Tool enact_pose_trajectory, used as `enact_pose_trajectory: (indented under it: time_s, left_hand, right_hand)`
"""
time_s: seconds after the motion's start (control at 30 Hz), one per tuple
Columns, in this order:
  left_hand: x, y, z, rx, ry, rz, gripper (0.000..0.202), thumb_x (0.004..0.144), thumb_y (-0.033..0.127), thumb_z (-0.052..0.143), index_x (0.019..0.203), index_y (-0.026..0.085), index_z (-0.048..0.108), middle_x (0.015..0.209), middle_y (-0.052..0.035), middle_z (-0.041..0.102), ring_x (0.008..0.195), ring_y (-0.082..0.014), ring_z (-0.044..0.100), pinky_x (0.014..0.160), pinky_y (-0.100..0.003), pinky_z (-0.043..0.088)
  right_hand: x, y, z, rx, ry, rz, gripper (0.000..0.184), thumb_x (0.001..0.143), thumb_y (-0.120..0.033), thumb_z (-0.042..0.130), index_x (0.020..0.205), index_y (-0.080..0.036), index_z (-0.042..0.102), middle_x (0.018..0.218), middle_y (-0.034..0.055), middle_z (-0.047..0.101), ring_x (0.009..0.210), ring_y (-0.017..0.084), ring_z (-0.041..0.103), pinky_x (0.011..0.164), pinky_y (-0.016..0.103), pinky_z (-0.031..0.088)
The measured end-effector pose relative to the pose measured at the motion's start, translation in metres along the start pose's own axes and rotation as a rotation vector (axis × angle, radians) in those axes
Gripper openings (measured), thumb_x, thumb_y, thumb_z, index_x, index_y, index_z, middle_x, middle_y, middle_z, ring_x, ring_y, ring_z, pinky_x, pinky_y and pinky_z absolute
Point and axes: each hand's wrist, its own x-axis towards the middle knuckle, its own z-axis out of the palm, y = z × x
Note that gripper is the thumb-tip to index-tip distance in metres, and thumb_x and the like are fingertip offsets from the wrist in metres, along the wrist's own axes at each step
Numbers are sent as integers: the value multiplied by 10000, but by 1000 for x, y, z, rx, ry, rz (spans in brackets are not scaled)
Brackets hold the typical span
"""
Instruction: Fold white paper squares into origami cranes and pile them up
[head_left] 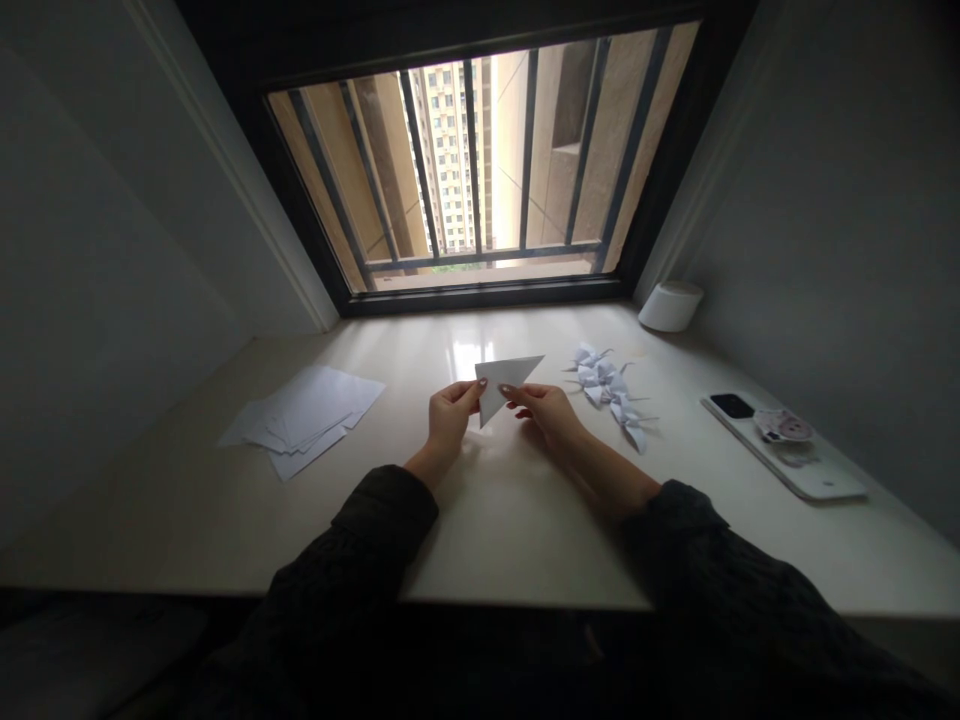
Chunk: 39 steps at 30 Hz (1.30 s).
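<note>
White folded-paper triangle (501, 373) was held over the middle of the pale, glossy tabletop (517, 550), somewhat nearer its far edge than its near one. Its sharpest visible tip pointed toward the right edge and slightly toward the far one; another corner pointed down toward the near edge. The longest side, and with it the long axis, slanted between those two corners, while a shorter side ran along the top. Whether the lower corner touched the surface could not be told.

The left hand (450, 410) pinched the triangle's left side, its thumb on the front face. The right hand (546, 405) pinched the slanting side, thumb on the face, its other fingers curled. Dark long sleeves (390, 505) covered the forearms partway.

Toward the left edge lay an uneven pile of loose white paper sheets (311, 410). Right of the hands sat a cluster of small, pointed white folded-paper figures (600, 373). Near the right edge lay a white smartphone (832, 484) with a black camera block, and a white rounded object (670, 306) stood by the far right corner.

Beyond the far edge was a dark-framed window (487, 297) with dark vertical bars (531, 150); pale high-rise buildings showed outside. Dim grey walls (97, 260) flanked both sides.
</note>
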Motion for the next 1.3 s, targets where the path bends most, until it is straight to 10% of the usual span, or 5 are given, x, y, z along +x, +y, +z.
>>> enact_pose_trajectory:
  time_s: [1.3]
  left_hand:
    - [-7,11,-4,399,-274,-19,301,667,409,734,771,126,728,730,-112,728,694,-202,679,640,-286,480]
  right_hand:
    - [12,-6,-24,33,239,-168,339,596,-500,751,585,-170,674,579,14,592,558,105,497,503,236,387]
